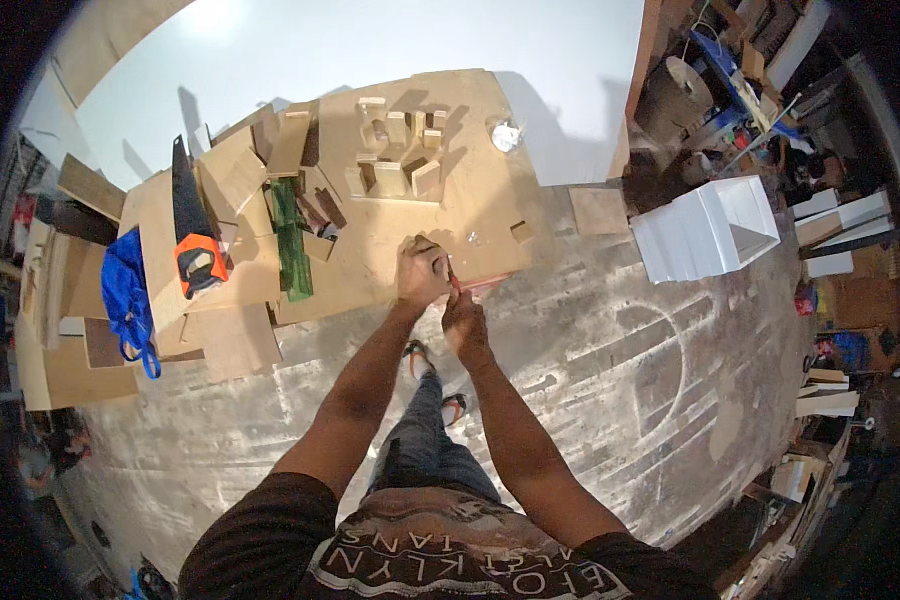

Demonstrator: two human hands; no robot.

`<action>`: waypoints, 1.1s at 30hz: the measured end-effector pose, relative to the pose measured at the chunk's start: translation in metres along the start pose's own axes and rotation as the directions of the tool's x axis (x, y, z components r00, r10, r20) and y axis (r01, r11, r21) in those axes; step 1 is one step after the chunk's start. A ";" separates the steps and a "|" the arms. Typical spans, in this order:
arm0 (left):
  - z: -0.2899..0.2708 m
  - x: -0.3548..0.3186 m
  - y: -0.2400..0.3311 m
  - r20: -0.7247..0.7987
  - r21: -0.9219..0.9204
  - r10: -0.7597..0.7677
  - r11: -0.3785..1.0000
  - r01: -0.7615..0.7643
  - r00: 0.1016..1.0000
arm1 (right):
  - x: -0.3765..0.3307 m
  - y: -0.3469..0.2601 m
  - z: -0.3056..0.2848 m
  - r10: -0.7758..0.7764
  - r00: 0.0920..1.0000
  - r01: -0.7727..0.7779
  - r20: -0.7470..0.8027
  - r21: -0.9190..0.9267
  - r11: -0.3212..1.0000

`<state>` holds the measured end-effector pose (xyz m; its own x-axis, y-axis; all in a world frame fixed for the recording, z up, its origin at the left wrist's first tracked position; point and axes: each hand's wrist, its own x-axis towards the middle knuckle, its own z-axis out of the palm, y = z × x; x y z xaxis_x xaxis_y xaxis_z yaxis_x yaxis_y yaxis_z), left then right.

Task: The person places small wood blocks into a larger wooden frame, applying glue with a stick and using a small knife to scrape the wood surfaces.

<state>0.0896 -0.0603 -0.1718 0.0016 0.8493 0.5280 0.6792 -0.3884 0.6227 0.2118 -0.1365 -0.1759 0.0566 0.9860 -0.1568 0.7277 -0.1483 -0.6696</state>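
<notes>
At the near edge of the plywood work surface (370,240), my two hands are close together. My left hand (422,272) is closed, its fingers curled round something small that they hide. Just right of it and nearer me, my right hand (464,325) is wrapped round a slim tool with a red handle (455,284). The tool's upper end meets the left hand's fingers, and its kind does not show. Beyond the hands, a small wooden assembly (392,178) of upright blocks stands on the plywood. A small wood block (521,232) lies to the right.
A handsaw with an orange handle (199,262), wood offcuts (232,175), a green strip (288,240) and a blue bag (128,295) are at the left. A crumpled whitish lump (506,136) sits at the far right corner. A white bin (705,230) stands on the concrete floor (610,380).
</notes>
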 end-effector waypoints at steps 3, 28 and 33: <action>-0.007 -0.006 -0.003 0.000 -0.036 -0.007 0.999 0.007 1.000 | -0.015 -0.007 -0.007 0.063 0.992 -0.057 0.105 -0.061 0.997; -0.042 -0.016 -0.020 0.162 -0.235 -0.146 0.955 0.182 0.976 | 0.006 0.006 -0.031 -0.164 0.983 0.137 0.080 0.265 0.954; -0.035 -0.002 -0.006 0.094 -0.110 -0.043 0.993 0.053 0.995 | 0.019 0.048 -0.029 -0.127 0.990 0.136 -0.053 0.253 0.958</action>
<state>0.0594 -0.0719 -0.1565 0.0416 0.8948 0.4445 0.5935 -0.3800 0.7095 0.2679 -0.1223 -0.1899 -0.0003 0.9995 -0.0318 0.5321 -0.0268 -0.8463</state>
